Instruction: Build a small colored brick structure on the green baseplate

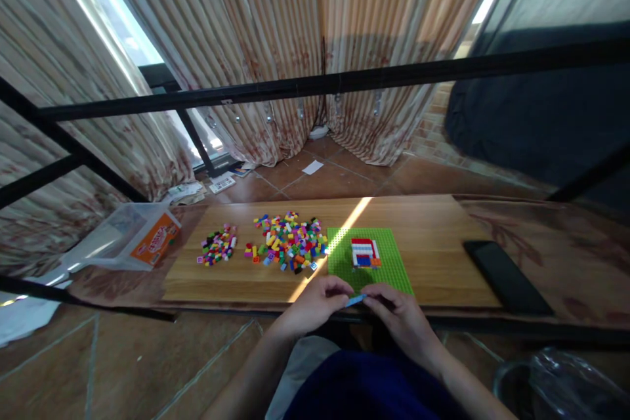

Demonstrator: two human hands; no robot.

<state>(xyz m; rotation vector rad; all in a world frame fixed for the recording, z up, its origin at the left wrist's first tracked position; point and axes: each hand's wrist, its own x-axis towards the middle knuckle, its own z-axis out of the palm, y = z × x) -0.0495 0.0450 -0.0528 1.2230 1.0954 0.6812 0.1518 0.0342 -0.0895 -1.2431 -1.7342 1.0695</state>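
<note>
A small light blue toy brick piece (355, 300) is pinched between both hands at the front edge of the board. My left hand (322, 298) grips its left end, and my right hand (394, 308) has its right end. Whether it is one brick or several joined is too small to tell. Just beyond the hands lies a green studded baseplate (394, 269). On it stands a low build of red, white, blue and orange bricks (365, 253).
Loose bricks form a large pile (290, 239) and a smaller pile (216, 246) on the wooden board (433, 243). A black phone (506, 277) lies right, a clear plastic box (147, 236) left. A black metal bar (295, 87) crosses behind.
</note>
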